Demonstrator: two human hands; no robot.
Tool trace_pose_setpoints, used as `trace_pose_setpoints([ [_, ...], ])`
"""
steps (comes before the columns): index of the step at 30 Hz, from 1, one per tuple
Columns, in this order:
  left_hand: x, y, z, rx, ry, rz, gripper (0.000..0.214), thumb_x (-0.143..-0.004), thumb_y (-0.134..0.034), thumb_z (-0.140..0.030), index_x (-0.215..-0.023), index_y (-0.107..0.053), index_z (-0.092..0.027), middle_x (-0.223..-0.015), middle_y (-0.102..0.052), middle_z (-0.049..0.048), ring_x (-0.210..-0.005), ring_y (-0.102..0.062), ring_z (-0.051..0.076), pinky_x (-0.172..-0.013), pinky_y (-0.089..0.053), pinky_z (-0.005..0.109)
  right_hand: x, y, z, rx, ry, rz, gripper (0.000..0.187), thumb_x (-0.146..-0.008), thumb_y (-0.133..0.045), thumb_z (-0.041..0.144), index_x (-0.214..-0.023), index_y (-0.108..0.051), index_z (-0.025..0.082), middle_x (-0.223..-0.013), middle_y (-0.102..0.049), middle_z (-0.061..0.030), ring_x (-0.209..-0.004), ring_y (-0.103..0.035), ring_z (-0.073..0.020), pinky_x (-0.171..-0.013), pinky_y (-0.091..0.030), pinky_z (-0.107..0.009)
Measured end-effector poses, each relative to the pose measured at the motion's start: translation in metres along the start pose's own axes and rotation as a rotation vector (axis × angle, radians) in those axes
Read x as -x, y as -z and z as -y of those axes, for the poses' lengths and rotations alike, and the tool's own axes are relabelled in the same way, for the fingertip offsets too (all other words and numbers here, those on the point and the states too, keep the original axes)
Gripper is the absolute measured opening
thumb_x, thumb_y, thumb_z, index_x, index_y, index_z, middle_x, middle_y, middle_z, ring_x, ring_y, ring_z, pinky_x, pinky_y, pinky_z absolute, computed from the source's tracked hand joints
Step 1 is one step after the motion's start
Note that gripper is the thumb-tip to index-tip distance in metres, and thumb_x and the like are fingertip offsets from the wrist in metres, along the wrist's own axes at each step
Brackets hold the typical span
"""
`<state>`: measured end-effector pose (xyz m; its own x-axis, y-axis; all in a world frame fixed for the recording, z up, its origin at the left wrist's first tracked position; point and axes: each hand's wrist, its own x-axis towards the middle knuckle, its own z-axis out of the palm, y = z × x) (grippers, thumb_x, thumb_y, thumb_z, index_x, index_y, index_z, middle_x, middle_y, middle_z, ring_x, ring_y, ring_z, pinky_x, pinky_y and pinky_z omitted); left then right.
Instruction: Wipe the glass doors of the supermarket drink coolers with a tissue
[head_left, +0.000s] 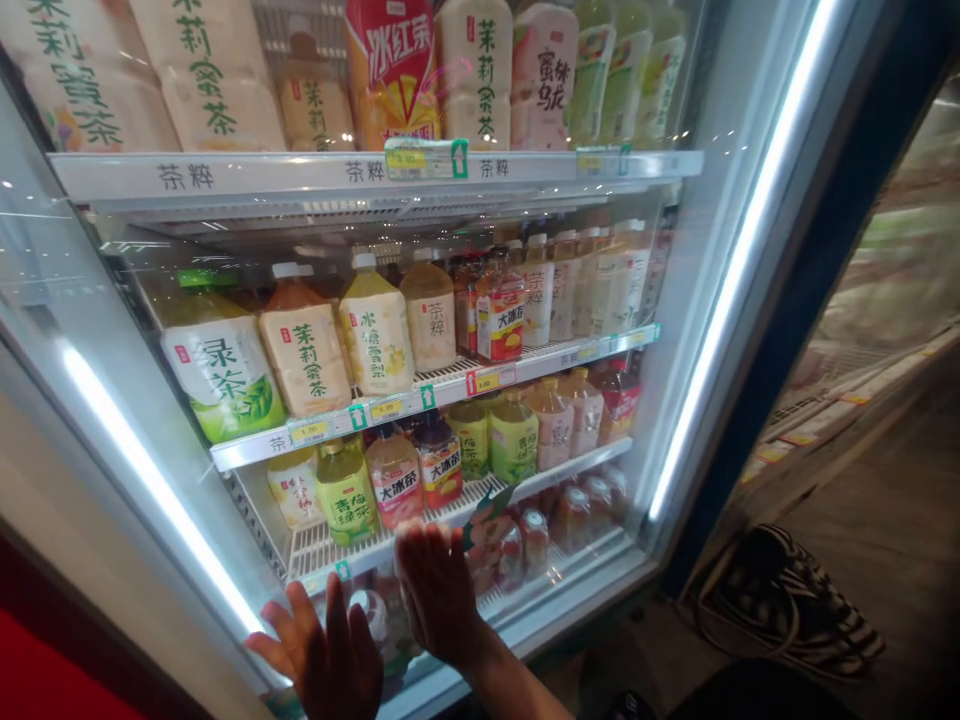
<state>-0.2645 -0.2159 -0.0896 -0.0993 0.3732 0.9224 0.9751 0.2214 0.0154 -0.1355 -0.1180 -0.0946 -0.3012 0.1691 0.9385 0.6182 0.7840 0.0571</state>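
My left hand [326, 650] lies flat with fingers spread on the glass door [679, 300] of a drinks fridge, low down near its lit left edge. My right hand [437, 590] presses flat on the same glass just to the right, over the lowest shelves. Neither hand holds anything. Behind the glass stand tea bottles on white wire shelves [450, 385]: a large green-tea bottle [221, 370], a jasmine-tea bottle [306, 355], and red-labelled iced-tea bottles [501, 320].
Bright light strips run down both door edges [739, 260]. A dark door frame [832, 250] stands to the right. On the floor at the lower right lies a dark striped bundle [787, 595]. A red surface [45, 680] shows at the lower left.
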Motion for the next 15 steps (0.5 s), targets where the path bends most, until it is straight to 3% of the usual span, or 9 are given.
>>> trace_pose_setpoints([
  [2, -0.009, 0.0, -0.013, 0.013, -0.023, 0.001, 0.09, -0.09, -0.06, -0.014, -0.165, -0.01, -0.023, -0.172, 0.0, 0.017, -0.159, 0.002, 0.042, -0.118, -0.008, 0.084, -0.03, 0.006, -0.013, 0.035, -0.114, 0.017, 0.067, -0.093, -0.046, 0.02, -0.159, -0.039, 0.012, -0.159, -0.047, -0.015, -0.159, -0.018, -0.0359, -0.129, -0.01, -0.066],
  [4, -0.014, -0.003, -0.028, 0.038, -0.022, -0.012, 0.089, -0.09, -0.059, -0.014, -0.164, -0.011, -0.024, -0.173, 0.0, 0.0157, -0.16, 0.003, 0.041, -0.12, -0.006, 0.082, -0.04, 0.009, -0.025, 0.032, -0.189, 0.041, 0.072, -0.094, -0.046, 0.022, -0.163, -0.027, 0.014, -0.162, -0.041, -0.017, -0.158, -0.017, -0.0413, -0.124, -0.017, -0.074],
  [7, -0.011, -0.012, -0.05, 0.082, 0.018, -0.031, 0.086, -0.09, -0.057, -0.011, -0.164, -0.015, -0.025, -0.173, -0.004, 0.0134, -0.16, 0.002, 0.037, -0.123, -0.004, 0.078, -0.005, 0.005, -0.035, 0.01, -0.214, -0.024, 0.076, -0.093, -0.043, 0.015, -0.165, -0.018, 0.013, -0.166, -0.033, -0.015, -0.159, -0.015, -0.0369, -0.124, -0.024, -0.071],
  [9, -0.005, -0.019, -0.062, 0.072, -0.003, -0.035, 0.087, -0.088, -0.058, -0.01, -0.164, -0.017, -0.024, -0.173, -0.007, 0.0148, -0.16, -0.002, 0.038, -0.123, -0.004, 0.077, 0.03, 0.002, -0.041, 0.022, -0.208, -0.084, 0.077, -0.091, -0.042, 0.01, -0.164, -0.018, 0.009, -0.169, -0.025, -0.0141, -0.159, -0.014, -0.0319, -0.127, -0.023, -0.065],
  [11, -0.003, -0.026, -0.071, 0.032, -0.036, -0.039, 0.09, -0.087, -0.062, -0.011, -0.164, -0.017, -0.022, -0.172, -0.009, 0.0175, -0.159, -0.004, 0.041, -0.122, -0.005, 0.077, 0.046, 0.003, -0.052, 0.034, -0.194, -0.111, 0.075, -0.092, -0.042, 0.008, -0.163, -0.018, 0.005, -0.171, -0.017, -0.0144, -0.159, -0.014, -0.0305, -0.128, -0.019, -0.061],
  [13, -0.006, -0.031, -0.08, 0.0, -0.061, -0.041, 0.094, -0.085, -0.066, -0.012, -0.164, -0.016, -0.023, -0.172, -0.007, 0.0187, -0.158, -0.004, 0.045, -0.119, -0.005, 0.08, 0.033, 0.011, -0.07, 0.023, -0.23, -0.104, 0.072, -0.095, -0.041, 0.009, -0.163, -0.017, 0.004, -0.171, -0.016, -0.0158, -0.159, -0.014, -0.0321, -0.128, -0.015, -0.063],
  [15, -0.013, -0.035, -0.092, 0.003, -0.051, -0.031, 0.097, -0.084, -0.068, -0.012, -0.164, -0.014, -0.026, -0.172, -0.002, 0.0176, -0.157, 0.0, 0.047, -0.116, -0.004, 0.084, 0.002, 0.023, -0.095, -0.012, -0.311, -0.09, 0.071, -0.097, -0.039, 0.011, -0.164, -0.014, 0.004, -0.169, -0.021, -0.0188, -0.159, -0.014, -0.0352, -0.126, -0.014, -0.068],
])
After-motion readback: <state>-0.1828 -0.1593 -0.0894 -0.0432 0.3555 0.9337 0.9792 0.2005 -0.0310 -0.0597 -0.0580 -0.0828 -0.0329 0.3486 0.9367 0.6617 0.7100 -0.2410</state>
